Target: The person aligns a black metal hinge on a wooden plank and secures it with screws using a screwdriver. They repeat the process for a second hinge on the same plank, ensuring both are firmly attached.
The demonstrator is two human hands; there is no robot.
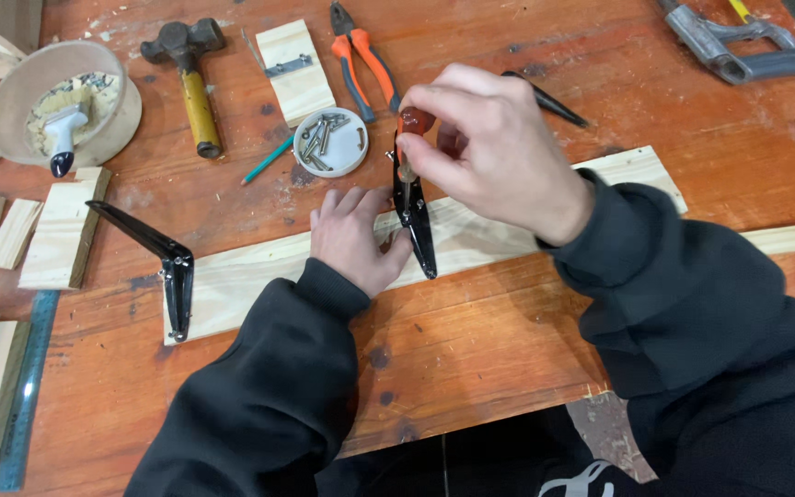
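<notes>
Fingers of the right hand [489,152] pinch the reddish handle of a screwdriver [410,129], which stands upright over a black metal bracket [414,213]. That bracket lies across a pale wooden plank [259,276] on the counter [471,331], directly below the right fingertips. The left hand [353,237] rests flat on the plank, fingers spread and holding nothing, its thumb side touching the bracket's left edge. A second black bracket [166,262] sits at the plank's left end, well apart. Just behind the left hand stands a small white dish of screws [330,141]; orange-handled pliers [361,60] and a hammer [190,78] lie farther back.
</notes>
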